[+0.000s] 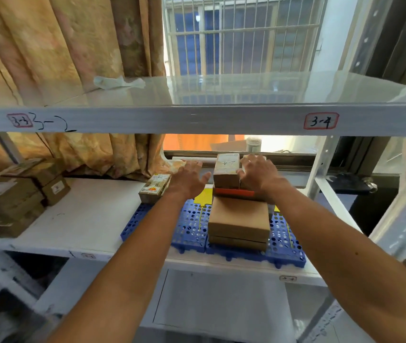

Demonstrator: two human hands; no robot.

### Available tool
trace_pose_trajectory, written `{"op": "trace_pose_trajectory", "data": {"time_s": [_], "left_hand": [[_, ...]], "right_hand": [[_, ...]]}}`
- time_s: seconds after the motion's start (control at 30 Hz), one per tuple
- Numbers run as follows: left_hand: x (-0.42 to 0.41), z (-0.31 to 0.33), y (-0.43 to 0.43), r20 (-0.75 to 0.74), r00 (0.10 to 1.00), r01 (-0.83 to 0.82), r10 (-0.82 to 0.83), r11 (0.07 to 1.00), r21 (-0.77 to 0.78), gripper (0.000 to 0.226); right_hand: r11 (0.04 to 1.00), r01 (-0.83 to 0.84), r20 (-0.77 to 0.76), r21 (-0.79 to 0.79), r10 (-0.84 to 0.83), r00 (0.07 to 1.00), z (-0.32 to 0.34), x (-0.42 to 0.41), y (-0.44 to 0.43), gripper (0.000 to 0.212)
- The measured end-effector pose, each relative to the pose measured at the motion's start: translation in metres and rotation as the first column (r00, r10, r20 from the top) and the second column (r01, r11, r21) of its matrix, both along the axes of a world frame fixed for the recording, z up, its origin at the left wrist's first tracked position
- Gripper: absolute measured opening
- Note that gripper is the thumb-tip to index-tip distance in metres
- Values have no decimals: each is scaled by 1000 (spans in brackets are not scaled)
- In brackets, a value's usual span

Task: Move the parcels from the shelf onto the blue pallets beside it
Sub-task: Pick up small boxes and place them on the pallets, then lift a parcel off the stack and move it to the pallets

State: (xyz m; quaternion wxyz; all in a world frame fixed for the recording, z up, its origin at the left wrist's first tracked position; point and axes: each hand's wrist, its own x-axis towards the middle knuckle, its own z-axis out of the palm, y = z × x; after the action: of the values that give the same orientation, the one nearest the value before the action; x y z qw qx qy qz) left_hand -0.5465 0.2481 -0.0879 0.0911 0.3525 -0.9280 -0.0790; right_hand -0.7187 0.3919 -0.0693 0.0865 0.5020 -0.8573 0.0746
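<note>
Blue perforated pallets (192,231) lie on the white shelf (85,219), right of middle. On them stands a stack of brown cardboard parcels (239,219), with an orange-edged parcel (234,192) above and a small labelled box (226,169) on top. My right hand (259,174) rests on the right side of that small box, thumb against its front. My left hand (189,178) hovers open just left of it, fingers spread, holding nothing. A printed carton (155,188) stands at the pallets' back left corner, beside my left wrist.
Several brown parcels (11,196) are piled at the shelf's left end. An upper shelf board (197,120), labelled 3-3 and 3-4, hangs low overhead. A white upright post (323,164) stands right of the pallets. Curtain and window are behind.
</note>
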Motion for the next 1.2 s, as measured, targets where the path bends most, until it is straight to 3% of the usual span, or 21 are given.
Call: {"op": "trace_pose_trajectory", "data": {"time_s": [0.37,0.77,1.07,1.2], "left_hand": [[149,32,-23,89,979,-172,182,979,-105,68],[388,41,-45,47,950,-309,309,951,-13,71],[510,55,-23,102,906,-412,411,911,-14,65],[553,42,-26,144,890,-437,432,899,3,69]], "right_hand": [[980,-82,-38,179,90,995,39,110,-45,56],[943,-303,21,138,303,953,49,333,-97,59],[928,-359,17,102,360,933,43,461,-109,76],[908,-388,35,158,388,921,38,503,-120,66]]}}
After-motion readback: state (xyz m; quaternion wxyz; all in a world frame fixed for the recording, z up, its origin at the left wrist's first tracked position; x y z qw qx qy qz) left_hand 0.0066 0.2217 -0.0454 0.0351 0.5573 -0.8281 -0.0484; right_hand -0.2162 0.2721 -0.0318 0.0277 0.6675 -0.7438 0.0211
